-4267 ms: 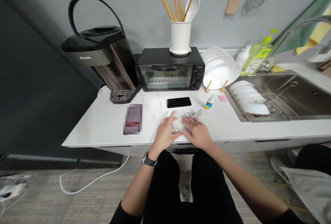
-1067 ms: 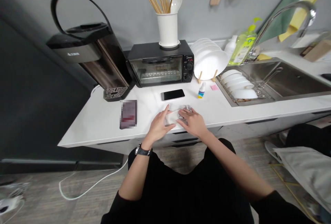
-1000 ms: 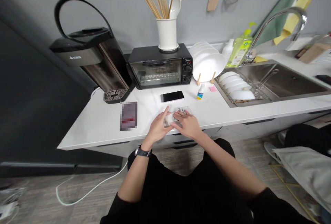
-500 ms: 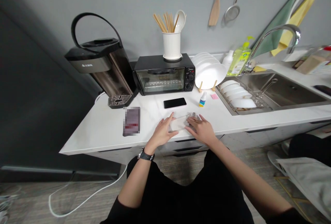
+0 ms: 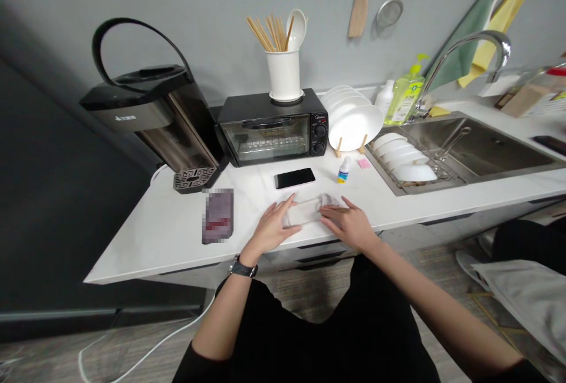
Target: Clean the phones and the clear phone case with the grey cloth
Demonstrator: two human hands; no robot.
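Observation:
A clear, flat, rounded rectangle that looks like a phone case [image 5: 303,212] lies on the counter near its front edge. My left hand [image 5: 275,223] grips its left end, thumb along one long edge and fingers along the other. With the fingers of my right hand [image 5: 351,224] I press a crumpled pale wipe [image 5: 328,199] onto the case's right end; part of the wipe is hidden under the fingers. Just beyond lies a phone [image 5: 295,178] with its dark screen up. To the right of it stands a small white bottle [image 5: 344,169] with a blue and yellow label.
A pink pad [image 5: 363,163] lies by the plate rack [image 5: 356,126]. Behind are a toaster oven [image 5: 272,129] and a water dispenser [image 5: 154,118]. A blurred-out packet [image 5: 218,215] lies left, the sink [image 5: 481,141] right. Another person's leg [image 5: 528,247] shows at the right.
The view has shifted slightly, so the scene sits a little differently. My left hand stays on the case, and my right fingers with the wipe remain at its right end.

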